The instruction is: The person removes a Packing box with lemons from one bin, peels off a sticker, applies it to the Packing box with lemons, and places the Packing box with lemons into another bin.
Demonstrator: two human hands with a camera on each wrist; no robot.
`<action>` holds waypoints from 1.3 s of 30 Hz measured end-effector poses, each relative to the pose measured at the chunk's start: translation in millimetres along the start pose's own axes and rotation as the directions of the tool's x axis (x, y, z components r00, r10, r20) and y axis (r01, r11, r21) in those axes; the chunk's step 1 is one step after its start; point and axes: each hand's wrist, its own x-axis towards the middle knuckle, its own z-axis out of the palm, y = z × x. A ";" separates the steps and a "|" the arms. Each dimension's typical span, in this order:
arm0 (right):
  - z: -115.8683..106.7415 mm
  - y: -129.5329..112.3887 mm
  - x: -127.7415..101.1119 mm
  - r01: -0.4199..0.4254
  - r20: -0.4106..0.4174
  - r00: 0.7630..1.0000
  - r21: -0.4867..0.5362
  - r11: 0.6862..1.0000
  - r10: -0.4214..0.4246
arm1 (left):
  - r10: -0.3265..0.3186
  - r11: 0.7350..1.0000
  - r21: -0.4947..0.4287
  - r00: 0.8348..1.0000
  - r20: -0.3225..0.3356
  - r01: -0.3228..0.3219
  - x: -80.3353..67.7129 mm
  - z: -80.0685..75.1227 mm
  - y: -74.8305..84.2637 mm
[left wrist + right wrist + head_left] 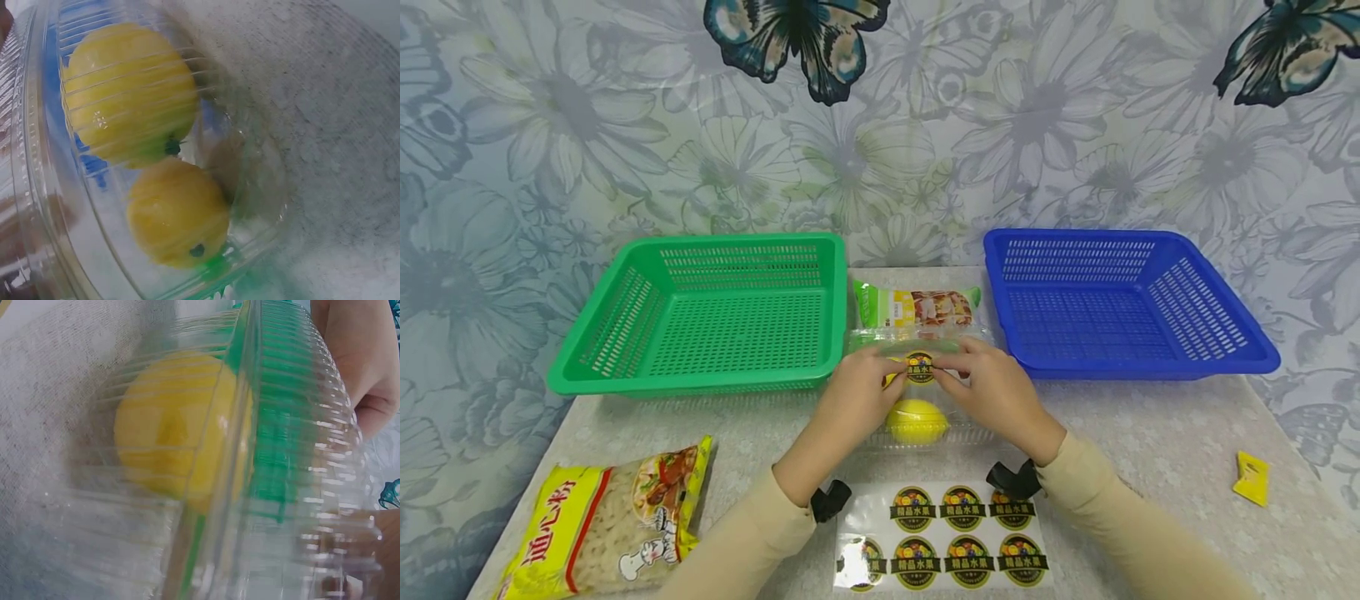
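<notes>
A clear plastic clamshell container (pixel 964 433) lies on the table between the two baskets, with yellow lemons (pixel 916 419) inside. My left hand (pixel 859 385) and right hand (pixel 988 387) curl over its lid from either side. Their fingertips meet at a round black and gold sticker (pixel 919 367) on the lid. The left wrist view shows two lemons (pixel 128 94) (pixel 178 212) through the ribbed container wall (pixel 262 187). In the right wrist view one lemon (pixel 175 431) sits behind the container rim (pixel 237 425), and a finger (pixel 356 356) of the other hand rests on the lid.
A sheet of the same round stickers (pixel 940 533) lies at the near edge. The green basket (pixel 700 379) stands back left, the blue basket (pixel 1150 362) back right, a snack packet (pixel 917 307) between them. A yellow noodle bag (pixel 602 525) lies near left, a yellow scrap (pixel 1252 478) right.
</notes>
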 end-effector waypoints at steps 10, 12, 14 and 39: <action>-1.3 -1.6 -3.1 -0.001 0.013 1.000 -0.027 1.000 0.001 | 0.002 1.000 0.025 1.000 -0.001 -0.002 -5.4 -0.2 -0.6; -1.3 -1.2 -3.8 0.011 0.004 1.000 -0.034 0.999 -0.010 | 0.014 0.999 0.033 1.000 -0.009 -0.014 -5.3 0.0 0.1; -1.0 -0.8 -4.4 0.024 -0.004 1.000 -0.045 0.999 -0.024 | 0.024 0.999 0.041 1.000 -0.013 -0.023 -4.6 0.3 0.7; -10.7 5.1 -31.5 -0.004 -0.115 0.993 -0.003 1.000 0.004 | -0.006 0.995 -0.103 0.990 -0.138 -0.008 -36.9 -15.8 -10.8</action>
